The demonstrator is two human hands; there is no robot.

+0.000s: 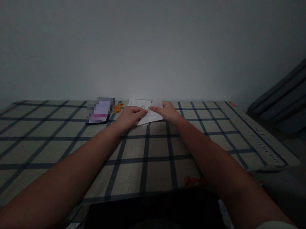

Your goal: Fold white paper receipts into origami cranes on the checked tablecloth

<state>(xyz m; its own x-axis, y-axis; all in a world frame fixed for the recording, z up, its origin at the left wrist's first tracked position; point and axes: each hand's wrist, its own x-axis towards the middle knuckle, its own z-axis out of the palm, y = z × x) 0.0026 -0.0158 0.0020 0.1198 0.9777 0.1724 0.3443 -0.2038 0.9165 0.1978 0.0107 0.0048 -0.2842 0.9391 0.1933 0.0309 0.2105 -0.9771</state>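
Both arms reach forward over the table to a white sheet of paper (150, 117) with faint marks on it. My left hand (130, 117) is closed at the sheet's left side, thumb and fingers pinching toward its middle. On the right, my right hand (167, 112) grips the paper's other side, its thumb on top and its fingers hidden behind a raised, folded-over part. Beneath and behind lies another printed paper (137, 103), partly covered by my left hand and the sheet.
A phone (100, 110) with a lit, blurred screen lies to the left on the checked tablecloth (133, 147). An orange printed figure (118, 108) shows beside it. A pale wall (156, 47) stands right behind the table; a dark curtain (291, 90) hangs at right.
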